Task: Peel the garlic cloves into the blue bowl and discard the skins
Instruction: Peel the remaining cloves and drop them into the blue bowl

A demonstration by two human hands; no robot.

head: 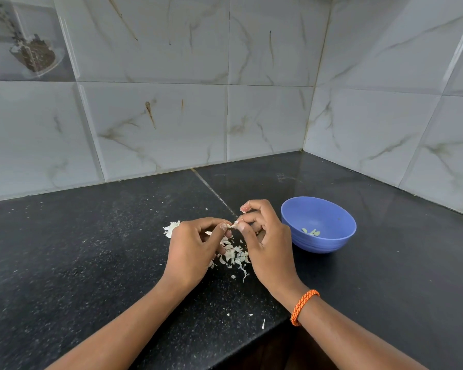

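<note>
Hands: both meet above the dark worktop (64, 249), forearms reaching in from the lower edge and angling toward each other.
Left hand (191, 248): back of the hand faces up, fingers curled inward, thumb and forefinger pinching one end of a small garlic clove (232, 225).
Right hand (265, 236): fingers bent, thumb and forefinger tips pinching the other end of the same clove; the remaining fingers arch above it, curled.
Wrist: an orange braided bracelet (303, 307) circles the right wrist.
Garlic clove: held in the air between the two hands, just left of the bowl; it is too small and too covered by fingertips to tell how much skin is on it.
Blue bowl (332, 244): stands on the worktop just beside the right hand, apart from it; a few pale peeled cloves (311, 232) lie at its bottom.
Skins (233, 256): a loose scatter of white papery flakes lies on the worktop directly under and between the hands, with a few stray bits nearer the front edge.
More garlic (171, 227): a white papery piece shows just beyond the left hand's knuckles, partly hidden.
Wall: pale marble-patterned tiles (155, 124) form a corner behind; one tile at upper left bears a picture of a spoon of dark grains.
Writing: no readable text or brand shows anywhere.
</note>
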